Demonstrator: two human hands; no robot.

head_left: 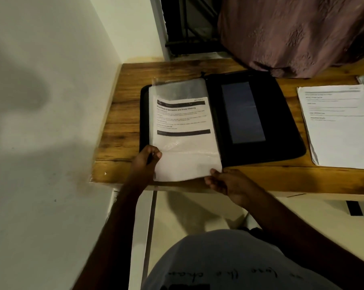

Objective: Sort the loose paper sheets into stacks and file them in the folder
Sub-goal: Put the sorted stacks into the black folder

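Person: a grey shirt (229, 260) with dark handwriting-style print fills the bottom of the view, and both bare forearms reach forward to the table edge.
Left hand: the left hand (146, 162) sits at the near left corner of the sheet, thumb and curled fingers pinching the sheet's edge.
Right hand: the right hand (224, 182) is at the near right corner of the same sheet, fingertips touching its bottom edge; whether it grips or only touches cannot be told.
Sheet: a white printed paper sheet inside a clear plastic sleeve (183, 130) lies between the two hands and stretches away from them, its near end overhanging the table edge.
Folder: an open black zip folder (281, 114) lies flat under the sleeve; the sheet covers its left half, and the right half shows a dark inner pocket.
Table: a brown wooden table (122, 105) stands against a white wall (40, 101) on the left.
Stack: a stack of loose white printed sheets (340, 126) rests to the right of the folder, well apart from both hands.
Beyond: a mauve patterned cloth (298, 32) hangs over the far right of the table.
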